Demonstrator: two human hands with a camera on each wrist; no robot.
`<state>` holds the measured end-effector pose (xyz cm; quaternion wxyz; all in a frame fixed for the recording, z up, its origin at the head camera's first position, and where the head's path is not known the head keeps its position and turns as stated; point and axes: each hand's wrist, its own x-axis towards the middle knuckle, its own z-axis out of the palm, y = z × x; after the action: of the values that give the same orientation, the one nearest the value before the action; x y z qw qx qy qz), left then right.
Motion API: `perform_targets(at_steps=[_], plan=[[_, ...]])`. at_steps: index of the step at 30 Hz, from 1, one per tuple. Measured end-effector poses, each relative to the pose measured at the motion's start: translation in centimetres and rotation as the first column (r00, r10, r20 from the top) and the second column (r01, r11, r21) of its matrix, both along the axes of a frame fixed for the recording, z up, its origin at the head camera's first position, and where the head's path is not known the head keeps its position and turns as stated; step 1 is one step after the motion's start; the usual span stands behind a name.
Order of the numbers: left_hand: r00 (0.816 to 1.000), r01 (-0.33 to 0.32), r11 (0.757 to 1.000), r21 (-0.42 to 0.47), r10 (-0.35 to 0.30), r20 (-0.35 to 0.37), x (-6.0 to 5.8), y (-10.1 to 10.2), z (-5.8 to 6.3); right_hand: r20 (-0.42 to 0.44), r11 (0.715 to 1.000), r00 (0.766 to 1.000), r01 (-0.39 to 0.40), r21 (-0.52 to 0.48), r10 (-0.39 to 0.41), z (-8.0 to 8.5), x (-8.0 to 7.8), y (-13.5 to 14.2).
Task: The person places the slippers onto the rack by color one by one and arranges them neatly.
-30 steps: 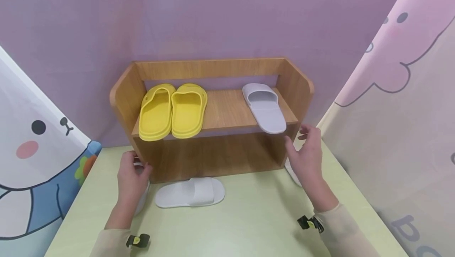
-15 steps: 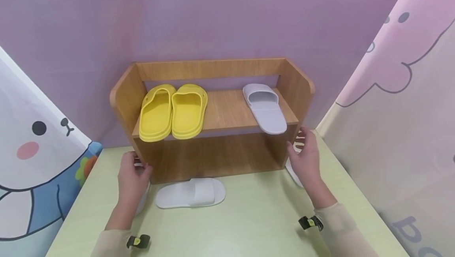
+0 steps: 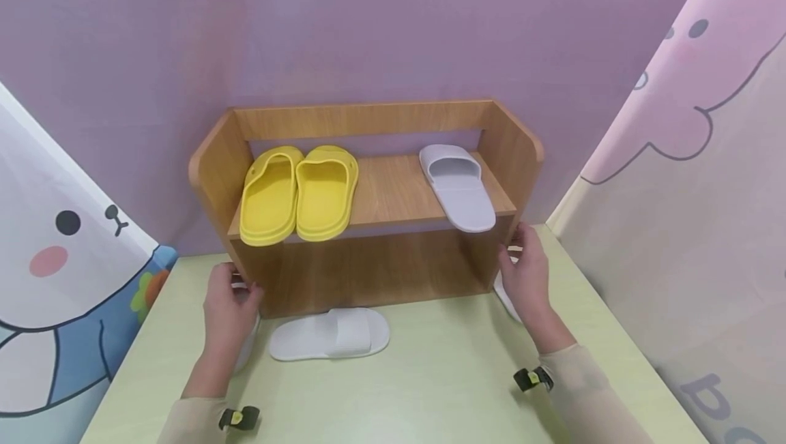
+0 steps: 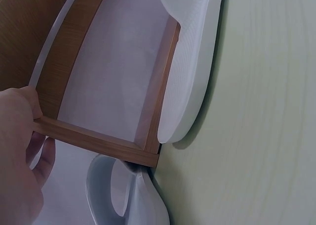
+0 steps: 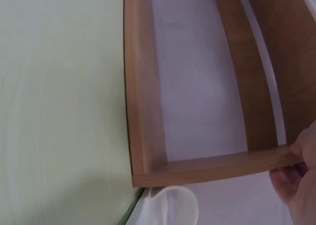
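A wooden shoe rack [image 3: 381,118] stands against the purple backdrop. My left hand [image 3: 227,307] grips the front edge of its left side panel, thumb inside and fingers outside, as the left wrist view shows. On the opposite side, my right hand [image 3: 526,277] pinches the right side panel's edge [image 5: 222,166] in the same way. The upper shelf bears two yellow clogs [image 3: 268,205] at the left and one pale grey slipper [image 3: 463,197] at the right.
A white slipper [image 3: 325,335] lies sideways before the rack. Outside the left panel sits a grey-white slipper [image 4: 143,200], and another white slipper [image 5: 180,205] is outside the right panel, both partly hidden. Patterned cloths [image 3: 675,226] flank the pale green table [image 3: 417,396].
My right hand has moved inward and slightly down, from beside the rack onto the right panel's edge, its fingers closing in. The left hand, rack and footwear stay in place.
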<state>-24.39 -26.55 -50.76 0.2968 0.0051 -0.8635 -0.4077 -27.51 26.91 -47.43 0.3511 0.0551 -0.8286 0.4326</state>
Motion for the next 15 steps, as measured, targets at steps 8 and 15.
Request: perform_targets(at_steps=[8, 15], plan=[[0.999, 0.001, 1.000, 0.002, -0.001, 0.042, 0.2, 0.0, 0.4, -0.061, 1.000, 0.998, -0.027, 0.004, 0.027, -0.7, -0.6, 0.5], [0.997, 0.025, 1.000, 0.006, -0.026, 0.067, 0.5, -0.3, 0.8, -0.119, 0.998, 0.991, -0.061, -0.020, 0.058, -1.2, -1.1, 0.8]])
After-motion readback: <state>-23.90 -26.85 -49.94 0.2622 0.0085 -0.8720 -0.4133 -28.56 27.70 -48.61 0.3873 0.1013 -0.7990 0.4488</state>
